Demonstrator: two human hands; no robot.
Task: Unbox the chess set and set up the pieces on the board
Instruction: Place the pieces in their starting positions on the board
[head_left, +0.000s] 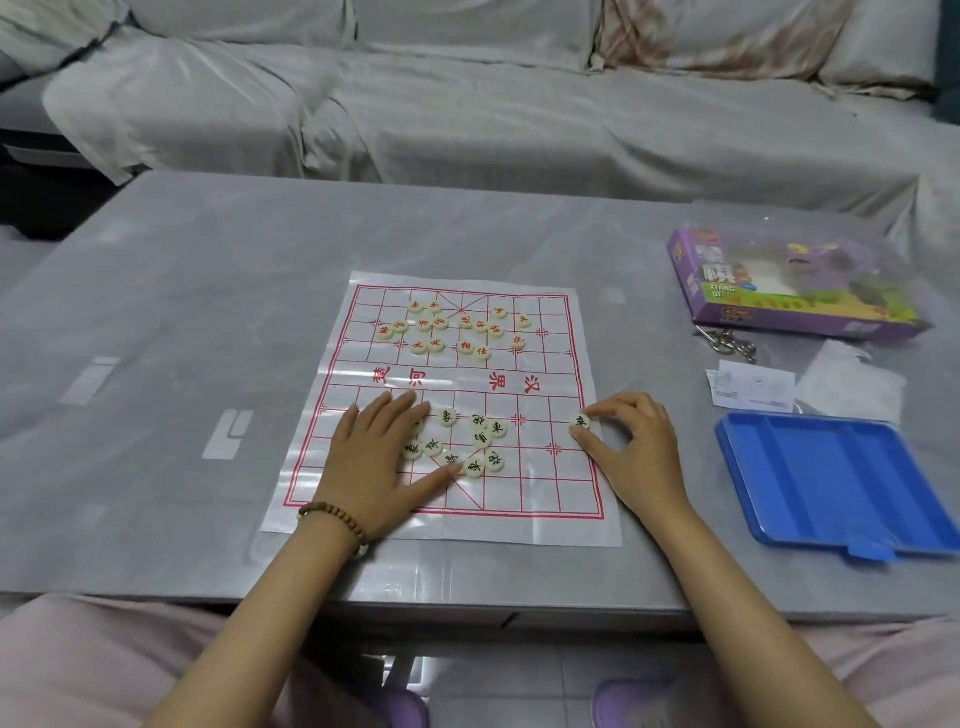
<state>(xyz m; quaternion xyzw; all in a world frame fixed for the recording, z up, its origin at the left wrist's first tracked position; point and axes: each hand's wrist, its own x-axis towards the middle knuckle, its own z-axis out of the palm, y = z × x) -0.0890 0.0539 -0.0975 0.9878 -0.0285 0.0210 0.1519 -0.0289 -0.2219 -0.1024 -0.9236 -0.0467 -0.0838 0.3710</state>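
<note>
A plastic sheet chess board (550, 353) with red grid lines lies flat on the grey table (182, 322). Several cream round pieces with red characters (452, 327) lie scattered on its far half. Several pieces with black characters (467, 441) cluster on the near half. My left hand (379, 457) lies flat with straight fingers on the board, covering part of that cluster. My right hand (631, 447) pinches one black-character piece (580, 422) between thumb and forefinger at the board's right edge.
A purple chess set box (789, 286) lies at the far right, with a metal key ring (727, 340) beside it. Paper slips (753, 389) and a crumpled plastic bag (852, 384) lie nearer. A blue tray (841, 478) sits at the right. A covered sofa (467, 104) stands behind.
</note>
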